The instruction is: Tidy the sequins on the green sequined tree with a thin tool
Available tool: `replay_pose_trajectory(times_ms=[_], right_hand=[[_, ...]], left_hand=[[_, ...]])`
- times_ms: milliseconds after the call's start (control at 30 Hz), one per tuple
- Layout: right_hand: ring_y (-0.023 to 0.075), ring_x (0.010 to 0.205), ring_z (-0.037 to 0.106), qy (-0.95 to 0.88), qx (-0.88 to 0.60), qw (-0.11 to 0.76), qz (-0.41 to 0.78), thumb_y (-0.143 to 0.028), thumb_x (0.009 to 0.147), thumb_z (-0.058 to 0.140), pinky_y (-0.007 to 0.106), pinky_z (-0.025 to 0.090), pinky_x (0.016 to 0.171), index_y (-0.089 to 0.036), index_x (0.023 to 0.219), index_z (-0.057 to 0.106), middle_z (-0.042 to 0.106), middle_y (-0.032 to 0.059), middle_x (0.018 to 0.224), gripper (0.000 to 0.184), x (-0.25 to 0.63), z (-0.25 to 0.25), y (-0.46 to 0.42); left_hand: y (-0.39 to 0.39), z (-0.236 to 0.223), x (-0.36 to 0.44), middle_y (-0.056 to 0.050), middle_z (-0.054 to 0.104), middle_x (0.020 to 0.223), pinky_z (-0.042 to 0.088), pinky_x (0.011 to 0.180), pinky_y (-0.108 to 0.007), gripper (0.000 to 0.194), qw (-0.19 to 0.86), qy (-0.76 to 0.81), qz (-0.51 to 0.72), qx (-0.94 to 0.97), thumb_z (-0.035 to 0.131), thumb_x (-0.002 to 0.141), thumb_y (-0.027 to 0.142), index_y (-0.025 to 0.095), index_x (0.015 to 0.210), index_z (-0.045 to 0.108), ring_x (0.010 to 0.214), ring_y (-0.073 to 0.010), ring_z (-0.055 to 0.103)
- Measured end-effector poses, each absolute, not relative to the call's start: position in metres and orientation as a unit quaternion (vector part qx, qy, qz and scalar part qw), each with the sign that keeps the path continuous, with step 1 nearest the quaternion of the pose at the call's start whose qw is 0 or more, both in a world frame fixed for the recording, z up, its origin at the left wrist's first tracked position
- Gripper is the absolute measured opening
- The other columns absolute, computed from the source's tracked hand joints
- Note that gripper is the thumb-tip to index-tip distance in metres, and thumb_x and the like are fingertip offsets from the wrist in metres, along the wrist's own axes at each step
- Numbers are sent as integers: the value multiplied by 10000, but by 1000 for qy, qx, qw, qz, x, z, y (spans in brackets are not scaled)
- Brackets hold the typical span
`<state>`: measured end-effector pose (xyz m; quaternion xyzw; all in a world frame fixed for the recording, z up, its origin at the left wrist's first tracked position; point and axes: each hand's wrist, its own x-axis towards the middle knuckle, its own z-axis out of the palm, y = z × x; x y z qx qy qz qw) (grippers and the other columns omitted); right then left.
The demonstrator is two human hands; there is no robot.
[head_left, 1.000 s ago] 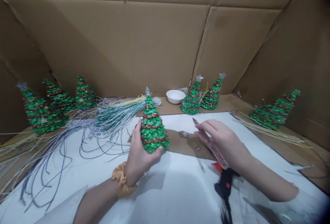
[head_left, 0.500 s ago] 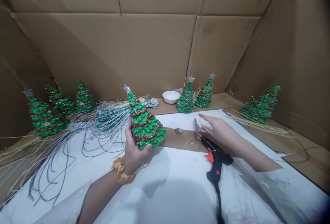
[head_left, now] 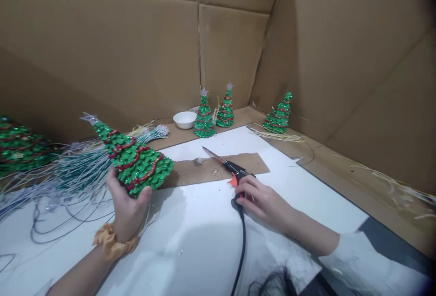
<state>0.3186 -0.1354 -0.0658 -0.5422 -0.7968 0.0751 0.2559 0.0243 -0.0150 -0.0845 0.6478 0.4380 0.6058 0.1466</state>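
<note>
My left hand, with an orange scrunchie at the wrist, grips a small green Christmas tree near its base. Red garland winds around the tree, and its clear star top leans to the left. On the right, my right hand has its fingers curled round the handle of a black and orange glue gun. The gun's nozzle points up and left over a cardboard strip, and its cord runs toward me.
Bundles of thin wires spread across the left. A white bowl stands at the back beside two finished-looking trees. Another tree leans at the right near loose yellowish wires. Cardboard walls enclose the white work surface.
The view has swung to the right. My right hand has moved back from beside the nozzle and closed on the glue gun's handle. The tree in my left hand tilts further left.
</note>
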Motion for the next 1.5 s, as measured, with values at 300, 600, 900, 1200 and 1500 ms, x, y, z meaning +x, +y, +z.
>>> replay_pose_trajectory(times_ms=[300, 600, 900, 1200, 1500], right_hand=[[226, 945, 578, -656, -716, 233, -54, -212, 890, 291, 389, 467, 817, -149, 1021, 520, 610, 119, 1004, 271, 368, -83, -145], [212, 1250, 377, -722, -671, 154, 69, -160, 876, 280, 426, 318, 1025, -146, 1244, 452, 432, 126, 1335, 407, 401, -93, -101], [191, 1114, 527, -754, -633, 132, 117, -163, 872, 319, 407, 367, 963, -174, 1141, 529, 577, 90, 1198, 342, 414, -64, -55], [169, 791, 627, -752, -635, 158, 78, -377, 822, 492, 240, 437, 651, -209, 930, 591, 685, 30, 879, 223, 347, -30, -31], [188, 741, 608, -734, -662, 150, 20, -217, 796, 501, 235, 378, 591, -190, 808, 629, 681, 61, 801, 132, 319, -39, -2]], left_hand=[[-21, -78, 27, -121, 320, 1336, 250, 1061, -472, 800, 166, 472, 586, 637, 590, 705, 453, 158, 1340, 203, 1238, -333, 320], [-21, -78, 28, -127, 323, 1347, 254, 1061, -454, 822, 174, 476, 584, 635, 610, 684, 401, 131, 1340, 194, 1237, -326, 329], [-19, -80, 30, -160, 337, 1344, 283, 1038, -442, 877, 178, 481, 593, 621, 630, 642, 428, 116, 1344, 207, 1221, -313, 356], [-16, -81, 33, -134, 388, 1301, 355, 993, -424, 816, 213, 522, 582, 586, 622, 658, 436, 162, 1327, 245, 1170, -291, 428], [-14, -86, 30, -129, 344, 1339, 295, 1030, -429, 821, 230, 516, 568, 599, 641, 659, 389, 194, 1336, 218, 1214, -281, 382]])
